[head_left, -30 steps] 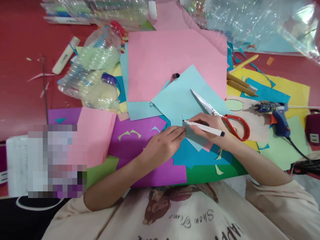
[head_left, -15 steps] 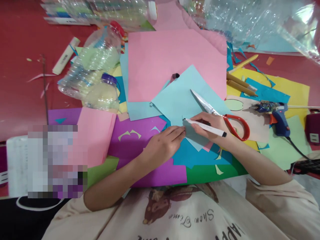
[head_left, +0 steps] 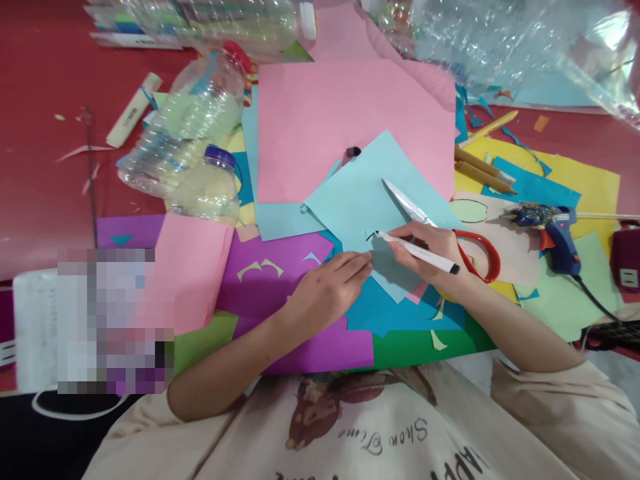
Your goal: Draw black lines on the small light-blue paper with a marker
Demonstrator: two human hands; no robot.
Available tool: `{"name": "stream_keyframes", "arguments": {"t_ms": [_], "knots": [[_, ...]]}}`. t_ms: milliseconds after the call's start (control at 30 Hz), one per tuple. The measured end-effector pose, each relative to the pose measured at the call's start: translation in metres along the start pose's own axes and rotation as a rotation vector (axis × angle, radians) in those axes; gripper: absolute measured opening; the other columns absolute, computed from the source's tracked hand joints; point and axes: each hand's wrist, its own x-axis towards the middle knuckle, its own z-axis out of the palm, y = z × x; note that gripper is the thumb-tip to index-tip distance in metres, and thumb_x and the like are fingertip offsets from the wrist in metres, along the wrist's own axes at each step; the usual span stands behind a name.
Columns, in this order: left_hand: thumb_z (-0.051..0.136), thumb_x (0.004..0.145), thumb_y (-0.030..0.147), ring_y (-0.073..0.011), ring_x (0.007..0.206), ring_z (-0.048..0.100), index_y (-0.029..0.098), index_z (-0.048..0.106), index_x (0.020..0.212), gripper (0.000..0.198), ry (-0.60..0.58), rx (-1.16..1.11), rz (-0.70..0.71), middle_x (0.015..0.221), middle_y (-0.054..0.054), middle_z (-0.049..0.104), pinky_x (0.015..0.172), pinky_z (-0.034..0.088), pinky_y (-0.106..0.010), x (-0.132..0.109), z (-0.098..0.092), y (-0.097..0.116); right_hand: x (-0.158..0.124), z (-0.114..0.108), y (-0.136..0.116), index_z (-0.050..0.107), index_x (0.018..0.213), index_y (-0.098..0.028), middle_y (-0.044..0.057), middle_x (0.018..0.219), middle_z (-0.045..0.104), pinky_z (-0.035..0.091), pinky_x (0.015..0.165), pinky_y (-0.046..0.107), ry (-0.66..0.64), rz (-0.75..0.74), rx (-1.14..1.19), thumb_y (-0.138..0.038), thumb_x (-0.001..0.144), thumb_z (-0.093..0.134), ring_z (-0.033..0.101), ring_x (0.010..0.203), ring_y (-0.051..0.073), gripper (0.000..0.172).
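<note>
A white marker [head_left: 420, 253] is pinched in my right hand [head_left: 429, 252], its tip on the light blue paper [head_left: 373, 177] at the end of a short black stroke. My left hand [head_left: 333, 290] lies flat at the paper's lower left edge, fingers stretched out and holding nothing. Scissors with red handles [head_left: 486, 257] lie open-bladed beyond my right hand, which hides their pivot. A black marker cap [head_left: 353, 152] sits on the pink sheet [head_left: 320, 127] by the light blue paper's upper left edge.
Clear plastic bottles [head_left: 200, 107] lie at the upper left, near a white glue stick [head_left: 134, 110]. A blue glue gun [head_left: 560, 233] with a cord rests on the right. Folded pink paper [head_left: 193, 273], purple sheets [head_left: 280, 267] and paper scraps surround my hands. Clear plastic [head_left: 500, 40] lies at the back right.
The marker tip has moved slightly right and up, and the black stroke on the light blue paper is longer. My left hand stays in place.
</note>
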Motion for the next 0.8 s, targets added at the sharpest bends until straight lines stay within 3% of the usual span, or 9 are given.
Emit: {"name": "stream_keyframes", "arguments": {"t_ms": [233,467,800], "knots": [[0.049,0.088,0.004,-0.0209,0.102,0.065,0.007,0.064,0.105,0.023,0.007,0.001,0.011,0.111,-0.012,0.070,0.082,0.059,-0.032,0.0002,-0.0002,0.0004,0.0015,-0.0020,-0.0052,0.068,0.095,-0.019,0.004,0.081,0.071,0.047,0.059,0.024,-0.067,-0.005,-0.016,-0.031,0.090,0.057,0.065,0.067,0.013,0.017],[0.048,0.088,0.004,-0.0219,0.105,0.064,0.007,0.063,0.108,0.025,-0.005,-0.031,-0.002,0.116,-0.013,0.068,0.081,0.060,-0.033,-0.0015,0.0012,-0.0005,0.0012,-0.0030,-0.0023,0.066,0.083,-0.017,0.001,0.067,0.066,0.040,0.050,0.022,0.056,0.068,0.015,-0.028,0.085,0.060,0.057,0.055,0.010,0.013],[0.046,0.089,0.004,-0.0206,0.104,0.064,0.008,0.063,0.107,0.025,-0.005,-0.028,-0.005,0.116,-0.012,0.068,0.082,0.060,-0.033,-0.0016,0.0010,-0.0003,0.0021,-0.0041,-0.0032,0.065,0.085,-0.017,0.001,0.068,0.064,0.039,0.052,0.022,-0.012,0.088,0.039,-0.029,0.086,0.059,0.057,0.058,0.010,0.014]]}}
